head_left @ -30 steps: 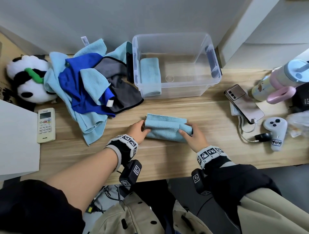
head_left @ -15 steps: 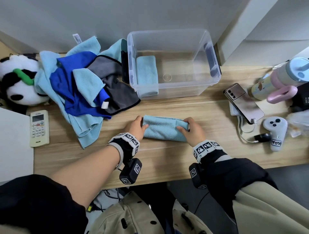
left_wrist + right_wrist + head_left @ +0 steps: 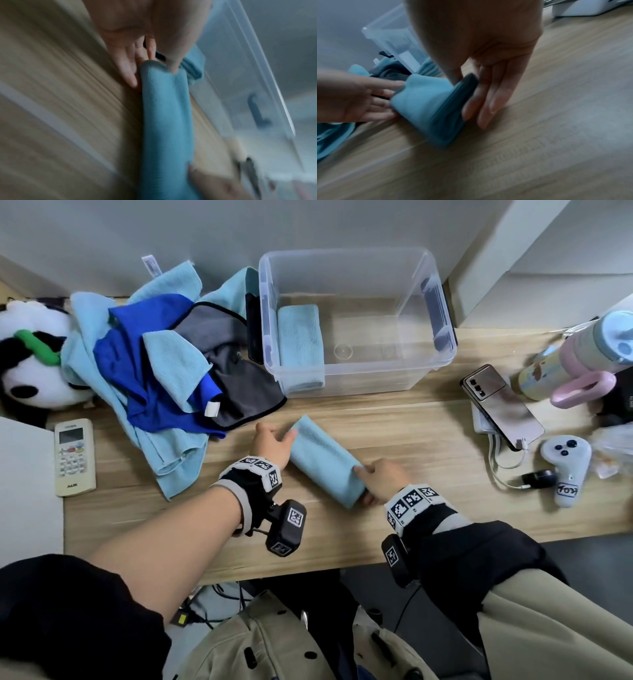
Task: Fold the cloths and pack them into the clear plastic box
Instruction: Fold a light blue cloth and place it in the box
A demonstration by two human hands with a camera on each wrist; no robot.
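Note:
A folded light-blue cloth [image 3: 325,463] [image 3: 164,121] [image 3: 426,105] lies slantwise on the wooden table [image 3: 428,460], in front of the clear plastic box [image 3: 356,378] [image 3: 248,67]. My left hand [image 3: 274,443] [image 3: 154,65] pinches its far left end, thumb on top. My right hand [image 3: 376,481] [image 3: 467,92] pinches the near right end between thumb and fingers. One folded light-blue cloth [image 3: 299,344] lies inside the box against its left wall. A heap of unfolded cloths [image 3: 154,364], light blue, dark blue and grey, sits left of the box.
A panda plush [image 3: 30,364] and a white remote [image 3: 73,457] lie at the far left. To the right are a phone [image 3: 500,405] with a cable, a white controller [image 3: 565,467] and a pastel bottle [image 3: 582,350]. The table's front edge runs just behind my wrists.
The folded cloth has turned from lying crosswise to slanting: my left hand carried its end away from me, my right hand drew its end toward me.

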